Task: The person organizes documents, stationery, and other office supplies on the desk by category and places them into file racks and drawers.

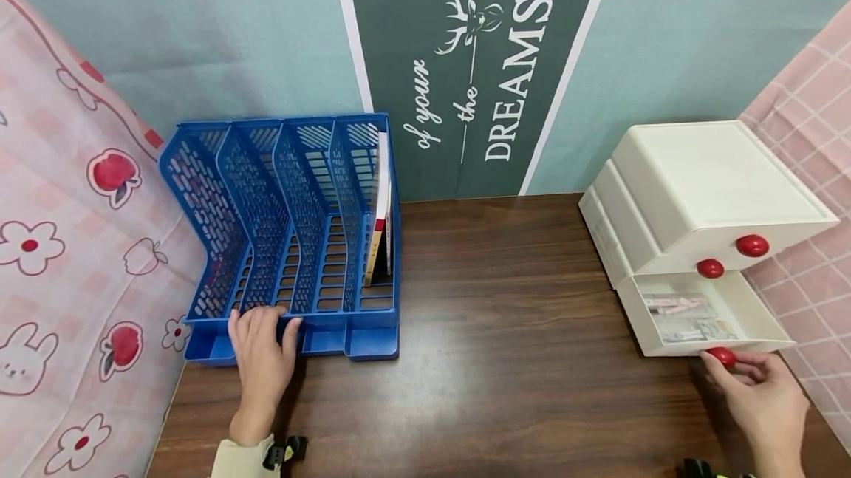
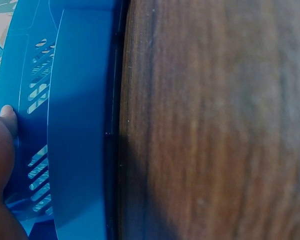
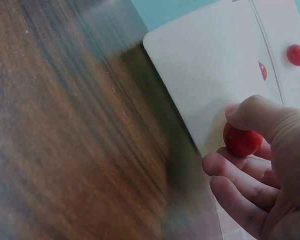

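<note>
My left hand (image 1: 264,345) is at the front rail of a blue file rack (image 1: 310,319), its fingers over the top edge. In the left wrist view the thumb (image 2: 8,120) lies against the blue plastic. Over on the right, my right hand (image 1: 764,393) pinches the round red knob (image 3: 243,140) of the bottom drawer (image 1: 764,315) between thumb and fingers. That drawer stands pulled out from the white drawer cabinet (image 1: 731,175). Inside it lie flat clear packets (image 1: 688,315), their contents too small to make out.
Two thin books (image 1: 379,219) lean upright in the rack's rightmost slot. Two more red knobs (image 1: 753,245) mark the cabinet's upper drawers, both closed. Brown wooden table (image 1: 492,315) lies between rack and cabinet, with cloth-covered walls (image 1: 266,27) at the back and sides.
</note>
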Action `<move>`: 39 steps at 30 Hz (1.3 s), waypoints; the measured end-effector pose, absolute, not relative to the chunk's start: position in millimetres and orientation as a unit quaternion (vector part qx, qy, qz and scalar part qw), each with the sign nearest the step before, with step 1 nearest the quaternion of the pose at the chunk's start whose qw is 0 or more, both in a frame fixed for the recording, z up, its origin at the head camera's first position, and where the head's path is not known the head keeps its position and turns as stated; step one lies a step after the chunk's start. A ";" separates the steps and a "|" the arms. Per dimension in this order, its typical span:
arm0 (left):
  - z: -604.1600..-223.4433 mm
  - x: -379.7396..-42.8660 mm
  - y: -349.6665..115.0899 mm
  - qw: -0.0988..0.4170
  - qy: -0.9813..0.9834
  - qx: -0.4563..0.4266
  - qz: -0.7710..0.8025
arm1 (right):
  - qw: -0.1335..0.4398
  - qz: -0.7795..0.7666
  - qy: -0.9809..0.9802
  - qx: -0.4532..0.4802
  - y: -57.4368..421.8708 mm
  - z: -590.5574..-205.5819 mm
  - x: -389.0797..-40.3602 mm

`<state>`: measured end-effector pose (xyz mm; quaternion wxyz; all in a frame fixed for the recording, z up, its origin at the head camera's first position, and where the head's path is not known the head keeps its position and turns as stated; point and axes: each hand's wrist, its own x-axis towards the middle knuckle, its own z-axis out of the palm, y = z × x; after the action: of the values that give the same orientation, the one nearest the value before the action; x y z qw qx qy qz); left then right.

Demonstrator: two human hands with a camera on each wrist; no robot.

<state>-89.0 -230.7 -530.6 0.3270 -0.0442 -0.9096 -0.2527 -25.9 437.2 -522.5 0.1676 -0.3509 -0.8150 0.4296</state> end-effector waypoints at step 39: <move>-528.6 -89.8 -229.4 0.316 -0.914 -0.037 -0.252 | 0.125 0.372 -0.879 -0.271 443.2 -516.8 -59.0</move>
<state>-89.8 -229.4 -528.6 0.3162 -0.0370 -0.9140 -0.2515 -59.0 443.2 -516.8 0.1254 -0.2705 -0.8791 0.3719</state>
